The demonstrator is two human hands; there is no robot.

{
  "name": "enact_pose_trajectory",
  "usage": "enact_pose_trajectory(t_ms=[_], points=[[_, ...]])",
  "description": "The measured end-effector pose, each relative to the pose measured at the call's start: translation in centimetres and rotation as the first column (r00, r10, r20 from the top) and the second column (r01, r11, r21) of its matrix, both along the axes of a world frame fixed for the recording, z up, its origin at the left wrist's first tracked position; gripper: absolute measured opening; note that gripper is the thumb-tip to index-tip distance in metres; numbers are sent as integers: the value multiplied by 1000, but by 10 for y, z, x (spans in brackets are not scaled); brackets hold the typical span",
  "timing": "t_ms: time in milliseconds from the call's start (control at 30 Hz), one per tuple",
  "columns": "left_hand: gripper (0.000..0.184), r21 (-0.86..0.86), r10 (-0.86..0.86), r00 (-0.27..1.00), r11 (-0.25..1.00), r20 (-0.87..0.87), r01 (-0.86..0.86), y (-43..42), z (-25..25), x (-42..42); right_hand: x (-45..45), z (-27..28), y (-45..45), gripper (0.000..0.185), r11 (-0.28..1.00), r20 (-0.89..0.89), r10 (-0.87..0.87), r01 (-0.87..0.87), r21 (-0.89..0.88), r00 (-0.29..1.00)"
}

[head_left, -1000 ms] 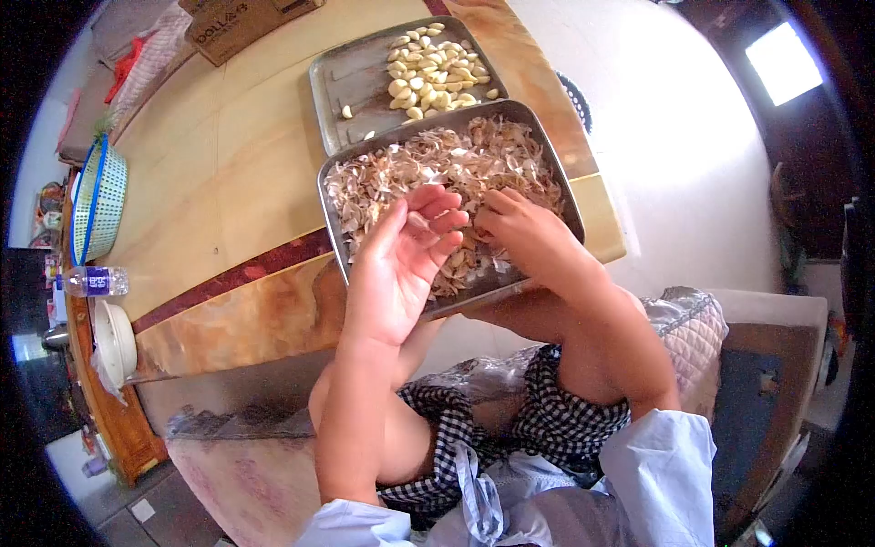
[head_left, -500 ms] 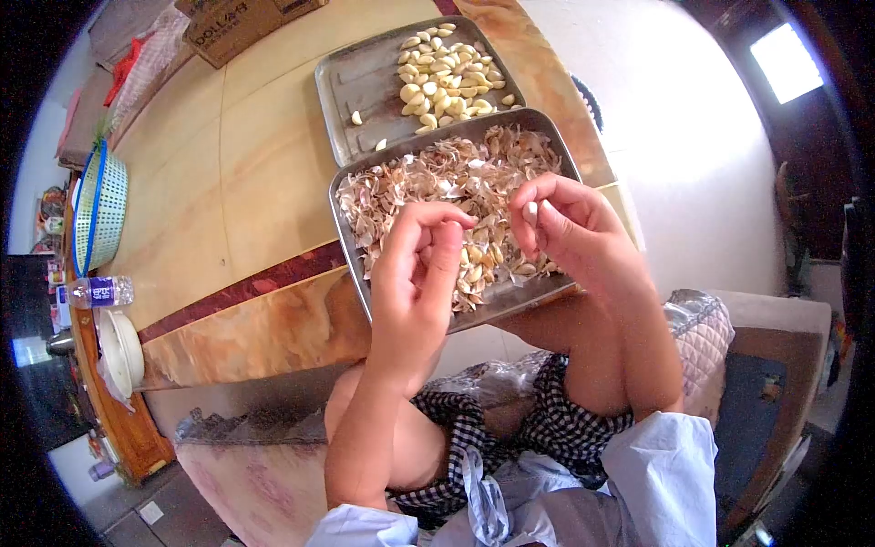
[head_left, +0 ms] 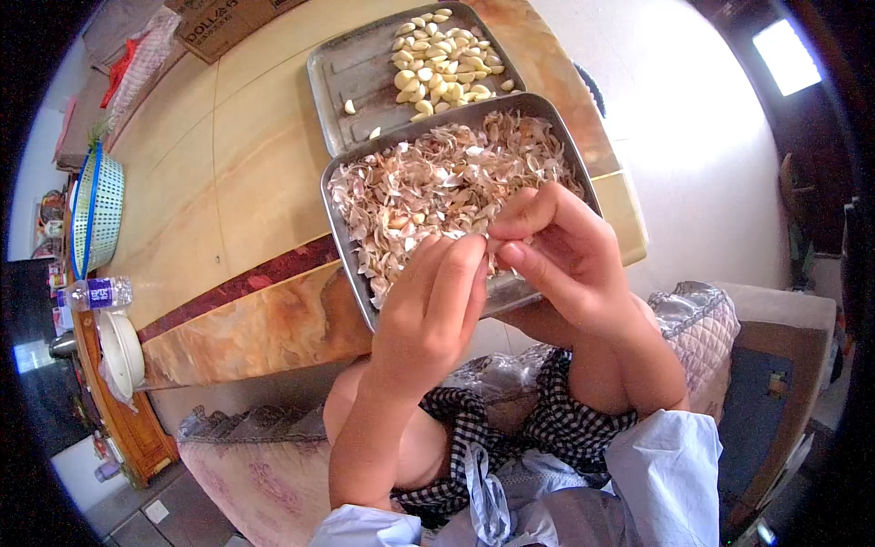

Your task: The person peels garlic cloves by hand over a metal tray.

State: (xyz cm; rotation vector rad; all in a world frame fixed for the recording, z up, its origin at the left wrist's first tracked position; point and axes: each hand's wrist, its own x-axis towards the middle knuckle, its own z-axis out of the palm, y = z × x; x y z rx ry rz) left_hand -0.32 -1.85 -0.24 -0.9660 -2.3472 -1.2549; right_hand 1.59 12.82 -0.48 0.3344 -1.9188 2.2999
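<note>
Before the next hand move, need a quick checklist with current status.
1. Bare left hand and bare right hand over the shallow grey metal tray of papery pinkish-white garlic skins: ok, fingertips close together.
2. Item between fingertips: cannot tell, mostly hidden.
3. Bare space in the second grey metal tray, beyond: ok, left part.
4. Smooth, pale peeled cloves all grouped: not ok, two lie apart, leftward.
5. Clear plastic bottle with purple label away from hands: ok, far left.

Garlic cloves (head_left: 444, 67) lie in the far tray (head_left: 360, 80), behind the husk tray (head_left: 512, 294).
</note>
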Motion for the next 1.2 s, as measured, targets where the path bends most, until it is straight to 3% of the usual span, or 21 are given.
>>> enact_pose_trajectory(t_ms=[67, 200, 267, 300, 367, 500, 533, 600, 700, 767, 800, 933, 967, 1033, 1100, 1133, 1167, 1200], points=[[17, -122, -27, 994, 992, -103, 14, -1, 2, -1, -3, -1, 2, 6, 984, -58, -46, 56, 172, 997], [20, -224, -72, 970, 974, -233, 19, 1, 1, -7, -9, -11, -3, 5, 981, -57, -97, 105, 164, 994], [20, -279, -44, 995, 960, -85, 18, 3, 5, -4, -12, -13, -5, 6, 993, 53, -108, 106, 46, 993], [20, -280, -44, 995, 960, -89, 18, 4, 6, -4, -13, -12, -4, 6, 993, 49, -109, 107, 45, 993], [19, -309, -18, 998, 951, -67, -4, 7, 6, -7, -15, -9, -3, 8, 997, 221, -45, 59, -54, 974], [15, -289, -25, 999, 957, 29, 32, 10, 5, -8, -18, -18, 5, 7, 1000, 203, 4, -2, -9, 979], [13, -216, -20, 1000, 976, 24, 24, 11, 6, -8, -18, -19, 6, 7, 1000, 204, 3, -1, -11, 979], [12, -143, -16, 1000, 990, 20, 19, 13, 6, -9, -18, -18, 7, 8, 978, 209, 110, -68, -198, 972], [6, -112, 17, 999, 993, -38, -21, 11, 3, -14, -15, -14, 12, 9, 947, 183, 220, -165, -276, 958], [4, -101, 179, 941, 983, 287, -156, 3, -1, -22, -11, -9, 12, 8, 924, 152, 249, -188, -334, 956], [6, -19, 200, 908, 978, 369, -208, 2, -5, -27, -9, -7, 12, 7, 897, 117, 272, -207, -391, 955], [9, -132, 215, 916, 975, 338, -180, 2, -11, -31, -9, 4, 14, 8, 847, 133, 354, -257, -466, 926], [9, -133, 215, 916, 975, 339, -180, 3, -12, -30, -8, 7, 12, 10, 868, 130, 309, -224, -443, 942], [13, -229, 173, 972, 964, 159, -134, 6, -13, -29, -4, 10, 9, 12, 887, 127, 264, -188, -421, 956], [17, -244, 159, 974, 963, 163, -117, 6, -13, -27, -1, 11, 7, 12, 990, 38, -46, 50, -133, 998], [17, -63, 80, 937, 996, 340, -62, 7, -8, -24, -3, 7, 9, 12, 989, 39, -48, 53, -135, 998], [17, 126, -30, 871, 991, 490, -37, 8, -4, -20, -6, 2, 13, 12, 995, -110, -95, 99, 34, 989], [17, 124, -31, 871, 992, 490, -34, 9, 0, -17, -7, -1, 14, 13, 967, -262, -114, 167, 193, 958]])
